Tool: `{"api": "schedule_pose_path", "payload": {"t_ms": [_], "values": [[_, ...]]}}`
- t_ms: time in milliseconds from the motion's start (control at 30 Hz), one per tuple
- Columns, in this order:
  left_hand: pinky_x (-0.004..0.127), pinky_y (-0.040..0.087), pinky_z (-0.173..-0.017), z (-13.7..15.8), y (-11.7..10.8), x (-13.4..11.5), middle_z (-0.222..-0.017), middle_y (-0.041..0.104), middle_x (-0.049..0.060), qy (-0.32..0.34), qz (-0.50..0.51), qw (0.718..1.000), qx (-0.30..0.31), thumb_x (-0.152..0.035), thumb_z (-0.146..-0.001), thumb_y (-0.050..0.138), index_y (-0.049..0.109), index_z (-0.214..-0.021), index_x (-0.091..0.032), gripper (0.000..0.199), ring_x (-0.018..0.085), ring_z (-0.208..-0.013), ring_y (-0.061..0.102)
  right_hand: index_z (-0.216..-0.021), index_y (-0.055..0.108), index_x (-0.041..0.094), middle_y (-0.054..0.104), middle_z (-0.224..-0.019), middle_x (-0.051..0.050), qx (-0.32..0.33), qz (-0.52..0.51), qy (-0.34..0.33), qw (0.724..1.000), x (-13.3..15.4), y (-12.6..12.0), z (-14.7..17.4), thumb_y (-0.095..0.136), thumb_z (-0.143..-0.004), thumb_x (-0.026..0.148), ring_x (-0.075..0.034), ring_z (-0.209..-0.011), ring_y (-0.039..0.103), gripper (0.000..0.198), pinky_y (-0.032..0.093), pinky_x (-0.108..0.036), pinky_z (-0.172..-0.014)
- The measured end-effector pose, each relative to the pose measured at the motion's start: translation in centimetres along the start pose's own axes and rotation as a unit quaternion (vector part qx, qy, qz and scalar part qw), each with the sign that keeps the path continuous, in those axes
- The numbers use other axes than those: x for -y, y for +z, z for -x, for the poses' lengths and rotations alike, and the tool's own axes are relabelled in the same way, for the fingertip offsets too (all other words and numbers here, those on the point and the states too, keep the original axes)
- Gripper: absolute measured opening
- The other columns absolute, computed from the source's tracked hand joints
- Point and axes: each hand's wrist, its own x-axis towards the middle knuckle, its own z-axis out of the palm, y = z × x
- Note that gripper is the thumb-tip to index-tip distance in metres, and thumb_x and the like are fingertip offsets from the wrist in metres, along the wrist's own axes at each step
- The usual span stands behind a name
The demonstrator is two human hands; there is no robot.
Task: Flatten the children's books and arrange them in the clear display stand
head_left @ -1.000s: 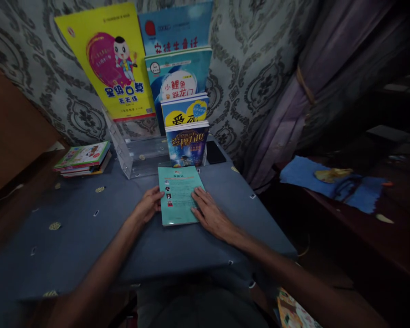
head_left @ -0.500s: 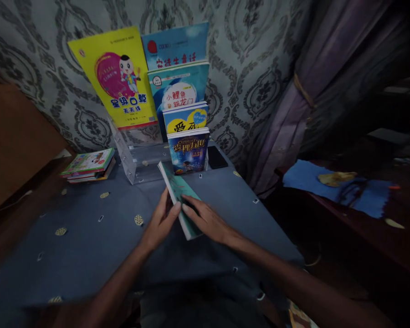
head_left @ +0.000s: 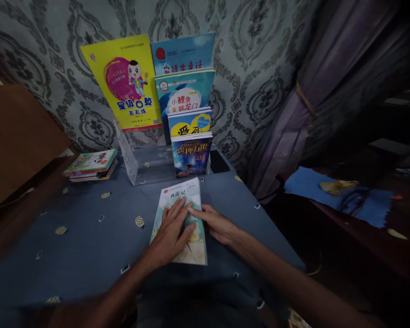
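Observation:
A thin book (head_left: pixel 187 186) with a pale cover and dark Chinese title faces up in front of me, close to the table surface. My left hand (head_left: pixel 173 228) lies across its cover, fingers stretched and somewhat apart. At the book's right edge is my right hand (head_left: pixel 216 222), its thumb on the cover and its other fingers curled at or under the edge. Just beyond stands a clear stepped rack (head_left: pixel 150 173). A dark blue book (head_left: pixel 191 157) fills its front right step, with taller books behind, including a yellow workbook (head_left: pixel 126 86) at the back left.
A low stack of books (head_left: pixel 92 164) lies left of the rack on the blue tablecloth (head_left: pixel 99 246). A black phone (head_left: pixel 219 161) lies at its right. Patterned fabric hangs behind, a tied purple curtain (head_left: pixel 290 123) to the right. Farther right, a blue cloth (head_left: pixel 331 193) covers another surface.
The book has turned from tilted on its edge to cover up. My left hand has moved from its left side onto the cover; my right hand now grips its right edge.

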Motion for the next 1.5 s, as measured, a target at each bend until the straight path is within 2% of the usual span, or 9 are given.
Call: {"api": "schedule_pose_path", "payload": {"t_ms": [100,200,300,400,600,800,967,1267,1500], "values": [[0.054,0.021,-0.125,0.4,0.4,2.3,-0.165,0.03,0.015,-0.019,0.011,0.999,-0.049,-0.044,-0.1,0.045,0.041,-0.151,-0.023,0.055,0.028,-0.155,0.024,-0.102,0.074,0.017,0.08,-0.09,-0.007,-0.011,-0.016,0.01,1.0,-1.1,-0.9,0.1,0.086,-0.069,0.05,-0.026,-0.088,0.076,0.049,0.058,-0.045,-0.092],[0.053,0.022,-0.125,0.1,0.0,4.8,-0.166,0.026,0.018,-0.108,0.052,0.98,-0.158,-0.047,-0.095,0.054,0.035,-0.152,-0.017,0.068,0.031,-0.155,0.021,-0.094,0.075,0.016,0.081,-0.089,-0.008,-0.015,-0.037,0.022,0.999,-1.6,-1.5,0.1,0.091,-0.062,0.048,-0.026,-0.085,0.077,0.048,0.057,-0.046,-0.094],[0.047,0.032,-0.121,-0.8,-1.1,6.3,-0.156,0.045,0.015,-0.189,0.188,0.936,-0.231,-0.05,-0.088,0.065,0.041,-0.148,-0.021,0.071,0.032,-0.147,0.038,-0.093,0.075,0.014,0.081,-0.092,-0.009,-0.001,-0.046,0.02,0.999,-1.8,-1.8,-0.3,0.093,-0.059,0.047,-0.026,-0.086,0.077,0.05,0.056,-0.045,-0.096],[0.04,0.051,-0.104,-2.0,-2.5,6.1,-0.135,0.064,0.01,-0.246,0.324,0.876,-0.257,-0.054,-0.086,0.068,0.057,-0.132,-0.025,0.056,0.029,-0.125,0.062,-0.095,0.075,0.015,0.081,-0.094,-0.009,0.025,-0.057,0.003,0.998,-1.6,-1.7,-1.1,0.093,-0.059,0.048,-0.027,-0.089,0.077,0.052,0.058,-0.044,-0.094],[0.034,0.057,-0.094,-5.4,-3.7,3.9,-0.114,0.074,0.008,-0.188,0.419,0.811,-0.361,-0.063,-0.084,0.067,0.069,-0.109,-0.021,0.049,0.025,-0.112,0.068,-0.1,0.074,0.015,0.081,-0.095,-0.012,-0.023,-0.1,-0.069,0.992,0.0,-0.9,-3.8,0.085,-0.067,0.06,-0.031,-0.095,0.077,0.056,0.061,-0.042,-0.088],[0.037,0.052,-0.102,-9.0,-4.9,3.1,-0.114,0.074,0.009,-0.05,0.422,0.831,-0.36,-0.071,-0.086,0.059,0.07,-0.111,-0.019,0.059,0.025,-0.116,0.067,-0.101,0.074,0.016,0.08,-0.099,-0.012,-0.097,-0.041,-0.202,0.974,2.0,-0.9,-7.0,0.078,-0.064,0.074,-0.033,-0.098,0.075,0.069,0.062,-0.044,-0.087],[0.031,0.055,-0.092,-9.4,-5.2,3.6,-0.106,0.075,0.007,0.008,0.343,0.855,-0.39,-0.066,-0.084,0.063,0.07,-0.104,-0.019,0.052,0.023,-0.104,0.07,-0.108,0.074,0.018,0.078,-0.108,-0.012,-0.134,0.049,-0.31,0.94,1.8,-2.0,-8.6,0.069,-0.069,0.08,-0.034,-0.107,0.071,0.074,0.057,-0.047,-0.095],[0.031,0.059,-0.079,-8.2,-5.0,5.2,-0.1,0.078,0.009,-0.055,0.386,0.86,-0.329,-0.05,-0.067,0.082,0.072,-0.1,-0.014,0.05,0.023,-0.086,0.074,-0.108,0.074,0.019,0.077,-0.113,-0.012,-0.127,0.095,-0.33,0.931,1.3,-2.6,-7.9,0.067,-0.077,0.075,-0.033,-0.109,0.069,0.065,0.054,-0.049,-0.098],[0.033,0.061,-0.071,-8.5,-4.8,6.3,-0.095,0.079,0.012,-0.098,0.441,0.842,-0.295,-0.054,-0.057,0.087,0.074,-0.094,-0.013,0.057,0.025,-0.078,0.076,-0.098,0.077,0.02,0.08,-0.101,-0.008,-0.124,0.007,-0.297,0.947,2.1,-2.5,-7.4,0.077,-0.068,0.071,-0.03,-0.096,0.073,0.059,0.058,-0.043,-0.087]]}}
